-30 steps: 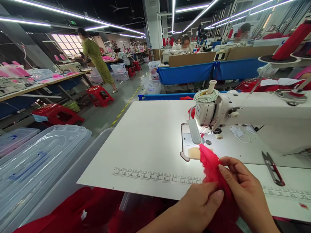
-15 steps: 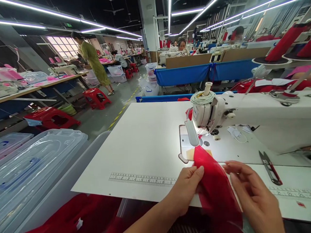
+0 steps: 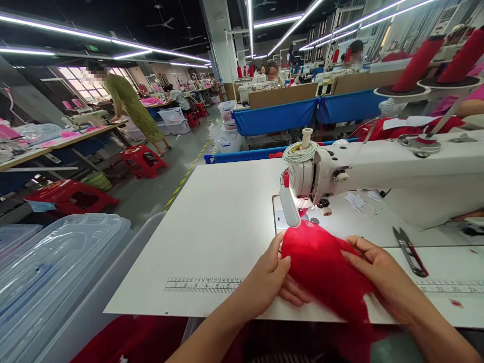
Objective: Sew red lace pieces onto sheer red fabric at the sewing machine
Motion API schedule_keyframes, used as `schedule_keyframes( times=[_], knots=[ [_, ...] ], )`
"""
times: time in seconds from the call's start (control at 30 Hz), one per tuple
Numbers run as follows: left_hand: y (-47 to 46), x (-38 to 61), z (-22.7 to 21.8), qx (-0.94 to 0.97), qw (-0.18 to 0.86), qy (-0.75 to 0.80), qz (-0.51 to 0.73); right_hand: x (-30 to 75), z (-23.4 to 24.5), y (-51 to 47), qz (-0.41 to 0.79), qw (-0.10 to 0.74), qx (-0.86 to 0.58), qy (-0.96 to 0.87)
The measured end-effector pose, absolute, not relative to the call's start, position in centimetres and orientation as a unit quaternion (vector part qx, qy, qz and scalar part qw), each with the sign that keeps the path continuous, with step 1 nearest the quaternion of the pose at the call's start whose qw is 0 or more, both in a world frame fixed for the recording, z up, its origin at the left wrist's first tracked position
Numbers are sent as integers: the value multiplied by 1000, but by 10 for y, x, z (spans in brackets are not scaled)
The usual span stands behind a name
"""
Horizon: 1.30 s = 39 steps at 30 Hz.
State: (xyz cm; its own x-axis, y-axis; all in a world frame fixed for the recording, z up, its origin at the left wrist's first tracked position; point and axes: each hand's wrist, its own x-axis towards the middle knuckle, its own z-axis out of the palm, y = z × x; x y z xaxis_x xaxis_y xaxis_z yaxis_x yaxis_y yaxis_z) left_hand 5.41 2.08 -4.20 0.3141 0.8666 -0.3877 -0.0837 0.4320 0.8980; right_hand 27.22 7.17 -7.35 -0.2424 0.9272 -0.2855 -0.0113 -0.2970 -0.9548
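Observation:
A piece of sheer red fabric (image 3: 321,257) is spread in front of the needle area of a white sewing machine (image 3: 363,166), its lower end hanging over the table's front edge. My left hand (image 3: 272,272) grips the fabric's left edge, thumb on top and the other fingers partly beneath. On the right side my right hand (image 3: 378,267) pinches the cloth between thumb and fingers. The fabric's far end lies at the machine's lamp (image 3: 289,206); the presser foot is mostly hidden. Thread snips (image 3: 410,252) lie right of my right hand.
The white table (image 3: 212,217) carries a printed ruler (image 3: 200,285) along its front. Lidded plastic bins (image 3: 71,252) stand at the left. Red thread cones (image 3: 419,63) rise at the right. Beyond the aisle, a person in a green dress (image 3: 128,101) leans over a bench.
The red fabric has been spread wider towards the machine. My right hand has closed on its right side, and my left hand has shifted left and forward. The view has turned slightly.

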Motion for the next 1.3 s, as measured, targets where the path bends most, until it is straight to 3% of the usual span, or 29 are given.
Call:
schedule_keyframes(
  times=[0.1, 0.23, 0.3, 0.4, 0.5, 0.7, 0.97, 1.17, 1.3],
  knots=[
    [9, 49, -50, 484, 645, 544, 231, 283, -89, 67, 435, 320, -556, -631],
    [12, 62, -40, 670, 334, 653, 114, 280, -98, 58, 222, 348, -528, -742],
    [23, 74, -36, 712, 258, 633, 159, 272, -96, 54, 161, 376, -498, -765],
    [45, 89, -43, 660, 364, 600, 269, 257, -92, 47, 136, 396, -467, -779],
    [60, 92, -58, 610, 448, 590, 281, 254, -93, 44, 161, 386, -464, -781],
    [60, 83, -68, 617, 430, 591, 290, 272, -92, 52, 351, 319, -536, -699],
    [58, 87, -65, 648, 402, 595, 253, 256, -91, 50, 549, 339, -489, -586],
    [62, 70, -69, 576, 582, 493, 294, 256, -94, 65, 562, 342, -522, -544],
    [62, 71, -74, 534, 564, 542, 322, 249, -84, 84, 485, 260, -559, -620]
  ],
)
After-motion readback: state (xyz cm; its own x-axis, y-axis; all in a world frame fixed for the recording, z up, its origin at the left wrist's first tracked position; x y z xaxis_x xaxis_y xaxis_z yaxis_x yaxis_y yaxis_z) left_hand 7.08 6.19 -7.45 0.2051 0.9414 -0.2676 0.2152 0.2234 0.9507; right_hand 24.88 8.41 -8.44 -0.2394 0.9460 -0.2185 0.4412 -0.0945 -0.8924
